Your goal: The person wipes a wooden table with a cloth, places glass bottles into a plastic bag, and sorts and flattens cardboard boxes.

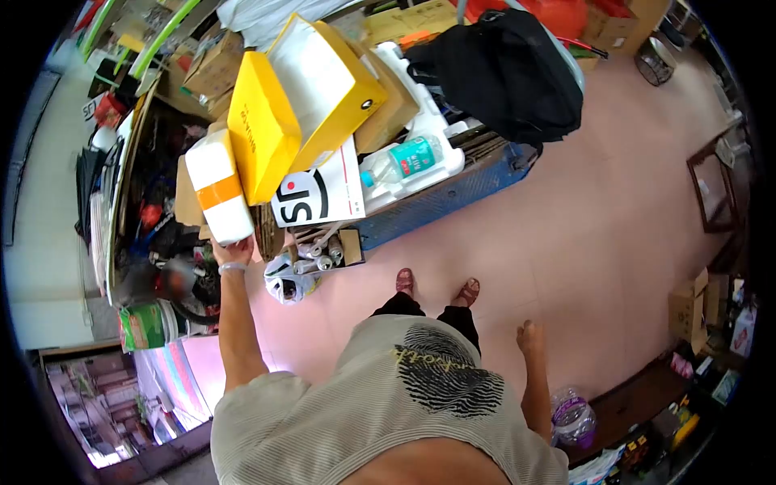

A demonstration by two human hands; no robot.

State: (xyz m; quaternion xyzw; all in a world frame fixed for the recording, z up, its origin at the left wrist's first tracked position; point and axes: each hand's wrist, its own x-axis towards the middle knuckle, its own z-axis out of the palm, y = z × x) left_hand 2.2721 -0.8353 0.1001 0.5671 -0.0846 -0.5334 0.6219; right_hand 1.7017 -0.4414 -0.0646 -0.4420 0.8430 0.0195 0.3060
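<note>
My left hand (234,251) is at the lower end of a white box (221,187) with an orange band, its fingers partly hidden beneath it. Right beside that box stands an open yellow shoe box (343,101) with its yellow lid (263,129). A white sheet with black print (338,187) lies below them, and a clear bottle with a green label (408,158) rests on white foam (453,162). Low on the right, my right hand (530,336) hangs over the floor beside my body, touching nothing, its fingers curled in.
A black bag (509,73) lies at the table's far right, above a blue edge (444,202). Rolled items in a carton (327,252) and a plastic bag (287,281) are below the sheet. Pink floor (598,242) extends right, toward cartons (691,311) and a large clear bottle (572,420).
</note>
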